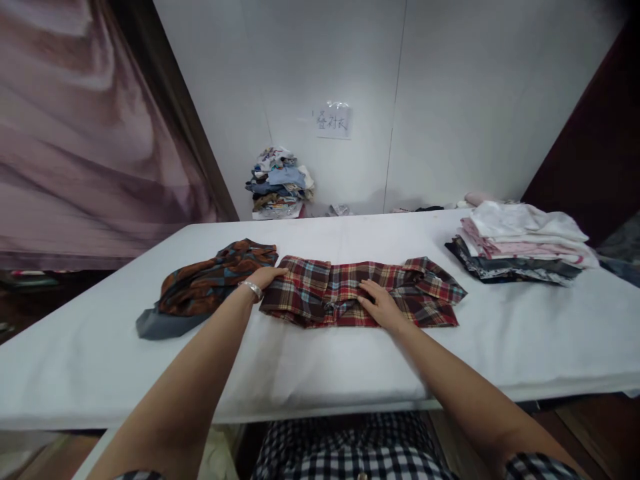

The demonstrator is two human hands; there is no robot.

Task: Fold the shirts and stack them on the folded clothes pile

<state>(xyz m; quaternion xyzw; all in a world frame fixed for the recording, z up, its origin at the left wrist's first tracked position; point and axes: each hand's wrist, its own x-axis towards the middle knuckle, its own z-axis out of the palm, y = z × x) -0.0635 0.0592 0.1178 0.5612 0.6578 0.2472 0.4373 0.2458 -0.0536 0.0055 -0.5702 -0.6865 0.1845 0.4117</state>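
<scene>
A red, brown and cream plaid shirt (pixel 350 273) lies across the white table in a long folded strip, with its left part doubled over. My left hand (pixel 267 275), wearing a silver bracelet at the wrist, grips the strip's left edge; some of its fingers are hidden. On the middle of the shirt rests my right hand (pixel 383 305), palm down with the fingers apart. A sleeve or flap (pixel 435 280) lies folded over at the shirt's right end. Just left of my left hand is a rumpled brown and blue patterned garment (pixel 200 283).
A grey cloth (pixel 167 325) pokes out beneath the patterned garment. A stack of folded clothes (pixel 525 240) sits at the right of the white table (pixel 350 373). Behind the table stands a tall clothes pile (pixel 280 180). A handwritten paper (pixel 334 121) hangs on the wall.
</scene>
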